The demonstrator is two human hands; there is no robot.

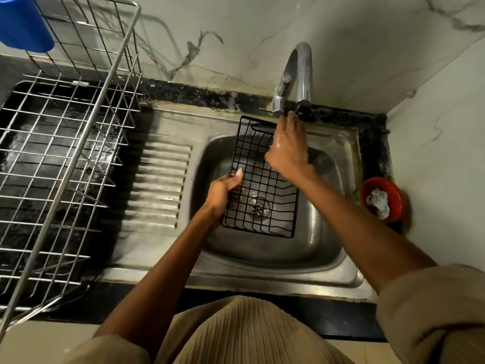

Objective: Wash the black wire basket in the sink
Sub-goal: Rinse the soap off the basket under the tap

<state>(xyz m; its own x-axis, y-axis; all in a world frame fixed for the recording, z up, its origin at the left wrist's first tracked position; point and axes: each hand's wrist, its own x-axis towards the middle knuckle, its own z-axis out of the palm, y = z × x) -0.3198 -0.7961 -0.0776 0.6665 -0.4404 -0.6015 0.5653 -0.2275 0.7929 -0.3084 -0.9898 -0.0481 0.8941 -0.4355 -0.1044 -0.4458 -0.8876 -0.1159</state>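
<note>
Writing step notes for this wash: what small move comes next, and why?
Probably turn the tap lever: the right hand reaches up to it, no stream shows under the spout, and the left hand holds the black wire basket ready below.

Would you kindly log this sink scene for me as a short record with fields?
basket: black wire basket, held tilted over the sink bowl
left hand: left hand grips the basket's left edge
right hand: right hand, wet, fingers reaching up at the tap spout
drain: visible through the basket's wires
left of sink: steel dish rack holding a blue cup
right of sink: red bowl with something white inside
</note>
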